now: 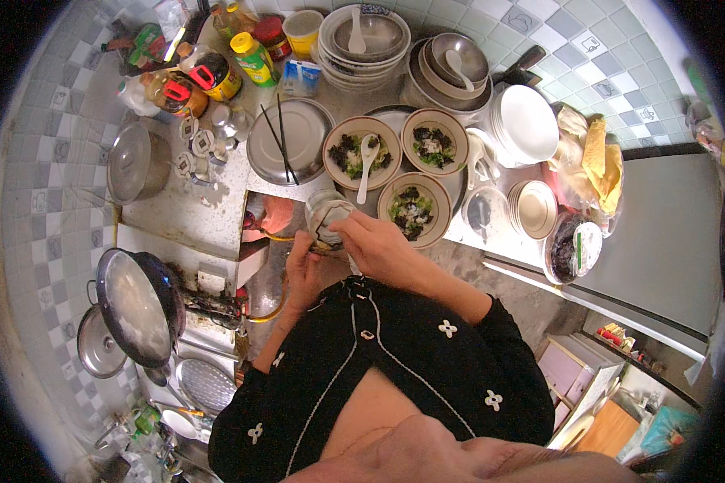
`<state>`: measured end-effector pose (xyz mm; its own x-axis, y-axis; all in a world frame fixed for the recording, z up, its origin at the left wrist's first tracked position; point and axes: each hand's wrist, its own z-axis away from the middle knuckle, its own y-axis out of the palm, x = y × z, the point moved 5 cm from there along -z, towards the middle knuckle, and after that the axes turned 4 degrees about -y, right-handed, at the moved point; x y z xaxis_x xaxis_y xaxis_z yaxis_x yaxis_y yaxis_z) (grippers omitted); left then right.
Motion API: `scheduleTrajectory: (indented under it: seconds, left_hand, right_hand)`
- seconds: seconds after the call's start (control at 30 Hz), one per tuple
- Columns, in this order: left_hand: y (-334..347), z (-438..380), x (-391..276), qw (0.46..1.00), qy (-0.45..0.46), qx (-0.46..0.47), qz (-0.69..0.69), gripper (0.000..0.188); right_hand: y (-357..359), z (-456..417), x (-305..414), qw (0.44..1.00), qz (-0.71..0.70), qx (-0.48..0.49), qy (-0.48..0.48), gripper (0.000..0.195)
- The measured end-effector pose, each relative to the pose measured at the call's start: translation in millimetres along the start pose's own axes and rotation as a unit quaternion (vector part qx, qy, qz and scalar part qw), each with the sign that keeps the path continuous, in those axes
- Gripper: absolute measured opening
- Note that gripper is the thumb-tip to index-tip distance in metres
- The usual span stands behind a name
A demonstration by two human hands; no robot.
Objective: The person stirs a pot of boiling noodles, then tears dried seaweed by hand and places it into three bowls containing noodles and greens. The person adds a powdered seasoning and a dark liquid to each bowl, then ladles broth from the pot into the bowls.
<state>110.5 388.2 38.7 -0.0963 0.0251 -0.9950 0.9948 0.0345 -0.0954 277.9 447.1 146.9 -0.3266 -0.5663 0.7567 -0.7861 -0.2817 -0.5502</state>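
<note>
My left hand (pixel 304 265) and my right hand (pixel 371 241) meet in front of my chest around a small clear container (pixel 327 211) with something pale, perhaps a bag or wrapper, at its mouth. The right fingers pinch that pale material, while the left fingers grip its lower side. Just beyond are a bowl of greens and dark flakes with a white spoon (pixel 368 166), a similar bowl (pixel 433 145) behind it and another bowl (pixel 415 211) nearer me. Black chopsticks (pixel 281 142) lie across a round metal lid (pixel 290 136) left of the bowls.
Stacked bowls (pixel 362 57) and sauce bottles (pixel 208 69) line the back. White plates (pixel 525 124), small bowls (pixel 534 208) and a tub of dark food (pixel 565 250) stand right. A lidded pot (pixel 136 163) and a wok (pixel 136 308) are left. A cleaver (pixel 522 66) rests by the wall.
</note>
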Motion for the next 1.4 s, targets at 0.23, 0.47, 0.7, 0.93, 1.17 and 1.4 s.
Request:
scheduleTrajectory:
  seconds: [0.23,0.47,0.7,0.93,1.17,1.4]
  left_hand:
    - [-4.3,5.3,3.0,0.999,-0.01,-0.004,0.037,0.041]
    - [-8.7,5.1,-1.7,0.999,-0.017,-0.007,0.041,0.034]
    - [-16.5,2.5,-3.8,1.0,-0.007,-0.023,0.013,0.023]
    - [-35.3,15.0,24.2,0.996,-0.054,-0.065,0.023,0.017]
    - [-50.2,15.8,13.3,0.992,-0.044,-0.111,0.037,0.019]
    - [-72.2,30.4,47.7,0.985,-0.05,-0.164,0.011,0.021]
  right_hand:
    - [0.6,6.3,-12.5,0.98,-0.131,-0.083,0.125,0.015]
    - [-8.8,20.9,-22.0,0.895,-0.313,-0.114,0.297,0.02]
    - [-20.7,29.8,-31.5,0.868,-0.356,-0.163,0.304,0.02]
    - [-40.5,14.9,-71.6,0.91,-0.17,-0.272,0.262,0.019]
    - [-12.2,-9.6,-106.4,0.979,0.086,-0.134,0.126,0.022]
    - [29.1,-28.9,-27.1,0.972,-0.148,-0.07,0.167,0.015]
